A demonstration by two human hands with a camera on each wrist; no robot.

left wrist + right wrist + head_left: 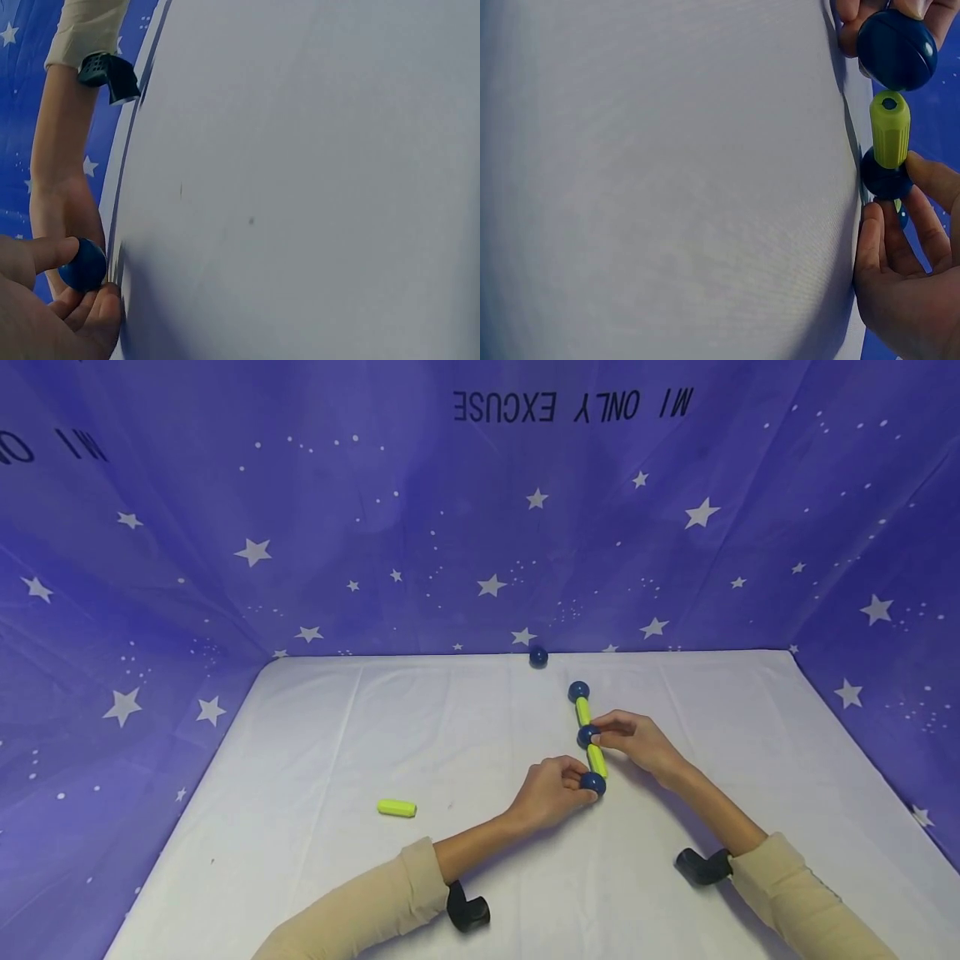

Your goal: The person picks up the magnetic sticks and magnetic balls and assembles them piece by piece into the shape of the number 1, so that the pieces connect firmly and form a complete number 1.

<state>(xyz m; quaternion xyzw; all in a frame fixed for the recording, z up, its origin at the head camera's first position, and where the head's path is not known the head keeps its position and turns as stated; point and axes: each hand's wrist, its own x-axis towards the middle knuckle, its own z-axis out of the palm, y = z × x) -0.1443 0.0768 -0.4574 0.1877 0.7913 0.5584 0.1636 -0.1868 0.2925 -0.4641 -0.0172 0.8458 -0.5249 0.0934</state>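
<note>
A chain of yellow-green rods and blue balls lies on the white table. My right hand (639,743) pinches its middle blue ball (587,737) between thumb and fingers. From that ball one rod (583,711) runs to the far ball (578,692), and another rod (597,762) points toward me. My left hand (553,791) pinches a separate blue ball (593,784) by the near rod's free end. In the right wrist view, a small gap shows between this left-hand ball (897,49) and the hollow-looking tip of the yellow-green rod (890,131).
A loose yellow-green rod (397,808) lies on the left part of the white table (337,735). Another blue ball (538,657) sits at the table's back edge, by the purple starry cloth (420,527). Black wrist cameras (468,910) stick out below both sleeves.
</note>
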